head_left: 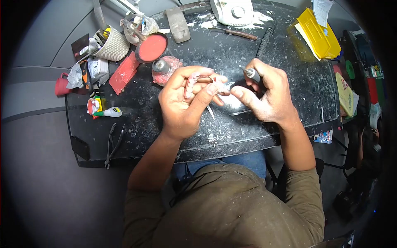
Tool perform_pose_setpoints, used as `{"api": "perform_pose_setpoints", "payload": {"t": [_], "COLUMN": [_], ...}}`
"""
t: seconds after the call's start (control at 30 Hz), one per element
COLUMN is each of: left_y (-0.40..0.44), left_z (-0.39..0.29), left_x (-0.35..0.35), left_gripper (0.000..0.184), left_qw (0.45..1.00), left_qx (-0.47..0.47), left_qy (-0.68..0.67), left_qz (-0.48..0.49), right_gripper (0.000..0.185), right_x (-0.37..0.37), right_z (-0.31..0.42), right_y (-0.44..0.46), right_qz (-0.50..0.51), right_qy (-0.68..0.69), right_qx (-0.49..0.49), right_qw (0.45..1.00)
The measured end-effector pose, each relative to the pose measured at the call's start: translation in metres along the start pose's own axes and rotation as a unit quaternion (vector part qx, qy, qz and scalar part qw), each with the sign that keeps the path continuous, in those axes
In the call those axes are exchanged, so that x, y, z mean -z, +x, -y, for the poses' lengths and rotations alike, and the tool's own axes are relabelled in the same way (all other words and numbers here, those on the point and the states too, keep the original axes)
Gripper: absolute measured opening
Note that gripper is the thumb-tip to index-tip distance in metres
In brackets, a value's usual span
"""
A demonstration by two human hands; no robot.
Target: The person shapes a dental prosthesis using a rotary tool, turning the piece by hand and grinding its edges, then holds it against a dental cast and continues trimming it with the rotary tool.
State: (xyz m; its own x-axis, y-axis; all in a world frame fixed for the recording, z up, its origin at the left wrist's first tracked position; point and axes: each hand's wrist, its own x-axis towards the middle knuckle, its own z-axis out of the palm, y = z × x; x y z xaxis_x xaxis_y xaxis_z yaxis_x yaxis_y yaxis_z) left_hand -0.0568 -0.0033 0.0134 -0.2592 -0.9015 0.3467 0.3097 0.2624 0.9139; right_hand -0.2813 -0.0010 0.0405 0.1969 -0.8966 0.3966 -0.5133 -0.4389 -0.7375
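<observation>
My left hand (184, 99) is closed around a denture (191, 84) with pink gum and pale teeth, held above the dusty black bench. Part of the denture is hidden by my fingers. In my right hand (269, 93) is a handpiece (251, 73), a grey rotary tool whose tip points up and to the left. My right thumb reaches toward the denture's right end, near my left fingertips; whether they touch I cannot tell. Below the hands, a thin metal tool (240, 112) lies on the bench.
A pan of pink wax (152, 48), a burner (161, 66) and pink wax sheets (125, 72) lie to the left. Pliers (112, 146) overhang the front edge. At the back stand a white control box (232, 12) with a coiled cord (264, 43) and a yellow tray (319, 35).
</observation>
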Motion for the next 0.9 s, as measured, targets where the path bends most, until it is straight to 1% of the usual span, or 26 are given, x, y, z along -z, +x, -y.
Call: {"api": "perform_pose_setpoints", "payload": {"t": [0.07, 0.1, 0.13, 0.17, 0.2, 0.27, 0.37, 0.47, 0.53, 0.57, 0.6, 0.63, 0.67, 0.7, 0.73, 0.77, 0.8, 0.87, 0.9], "left_y": [0.0, 0.001, 0.001, 0.001, 0.001, 0.0, -0.001, 0.001, 0.004, 0.004, 0.005, 0.005, 0.003, 0.0, -0.003, -0.004, -0.005, -0.006, -0.006], "left_z": [-0.004, -0.007, -0.007, -0.007, -0.007, -0.004, -0.004, -0.006, -0.008, -0.008, -0.008, -0.007, -0.006, -0.005, -0.005, -0.004, 0.0, 0.009, 0.011], "left_x": [0.002, -0.001, 0.0, 0.002, 0.004, 0.007, 0.01, 0.012, 0.012, 0.011, 0.011, 0.01, 0.007, 0.003, -0.001, -0.005, -0.006, -0.005, -0.003], "left_gripper": [0.034, 0.038, 0.038, 0.039, 0.04, 0.041, 0.046, 0.05, 0.055, 0.055, 0.05, 0.044, 0.044, 0.035, 0.026, 0.022, 0.022, 0.023, 0.024], "left_qw": [0.991, 0.985, 0.985, 0.973, 0.958, 0.959, 0.951, 0.936, 0.914, 0.913, 0.928, 0.941, 0.94, 0.981, 0.998, 0.999, 0.999, 0.976, 0.965], "left_qx": [0.103, 0.138, 0.14, 0.173, 0.206, 0.205, 0.219, 0.238, 0.267, 0.27, 0.243, 0.216, 0.218, 0.144, 0.065, 0.001, 0.0, -0.137, -0.165], "left_qy": [-0.085, -0.102, -0.103, -0.149, -0.195, -0.193, -0.215, -0.255, -0.298, -0.298, -0.274, -0.249, -0.249, -0.12, 0.012, 0.045, 0.046, 0.166, 0.204], "left_qz": [0.028, 0.022, 0.022, 0.034, 0.045, 0.044, 0.046, 0.046, 0.071, 0.069, 0.074, 0.081, 0.082, 0.051, 0.017, 0.0, 0.001, 0.01, 0.018], "right_gripper": [0.05, 0.054, 0.057, 0.064, 0.064, 0.07, 0.073, 0.074, 0.072, 0.071, 0.071, 0.07, 0.069, 0.069, 0.069, 0.069, 0.069, 0.069, 0.068], "right_x": [-0.001, -0.003, -0.003, -0.003, -0.003, -0.002, -0.005, -0.008, -0.005, -0.004, -0.003, -0.002, -0.001, -0.001, -0.002, -0.003, -0.004, -0.008, -0.009], "right_z": [-0.001, -0.004, -0.007, -0.009, -0.008, -0.005, -0.004, -0.007, -0.004, -0.002, -0.001, 0.0, 0.002, 0.007, 0.01, 0.012, 0.014, 0.016, 0.016], "right_y": [-0.002, -0.002, -0.002, -0.002, -0.002, 0.0, -0.001, -0.002, -0.001, -0.001, -0.002, -0.003, -0.004, -0.003, -0.004, -0.005, -0.005, -0.005, -0.006], "right_qz": [0.004, 0.009, 0.014, 0.02, 0.021, 0.034, 0.034, 0.016, 0.023, 0.027, 0.027, 0.034, 0.04, 0.037, 0.035, 0.039, 0.044, 0.041, 0.049], "right_qy": [0.001, -0.017, -0.035, -0.056, -0.055, -0.081, -0.114, -0.116, -0.108, -0.102, -0.101, -0.045, 0.01, 0.036, 0.037, 0.02, 0.003, 0.018, 0.002], "right_qx": [0.006, 0.035, 0.066, 0.08, 0.078, 0.099, 0.101, 0.105, 0.1, 0.095, 0.092, 0.048, 0.003, -0.06, -0.059, -0.08, -0.1, -0.112, -0.115], "right_qw": [1.0, 0.999, 0.997, 0.995, 0.995, 0.991, 0.988, 0.988, 0.989, 0.99, 0.99, 0.997, 0.999, 0.997, 0.997, 0.996, 0.994, 0.993, 0.992]}}
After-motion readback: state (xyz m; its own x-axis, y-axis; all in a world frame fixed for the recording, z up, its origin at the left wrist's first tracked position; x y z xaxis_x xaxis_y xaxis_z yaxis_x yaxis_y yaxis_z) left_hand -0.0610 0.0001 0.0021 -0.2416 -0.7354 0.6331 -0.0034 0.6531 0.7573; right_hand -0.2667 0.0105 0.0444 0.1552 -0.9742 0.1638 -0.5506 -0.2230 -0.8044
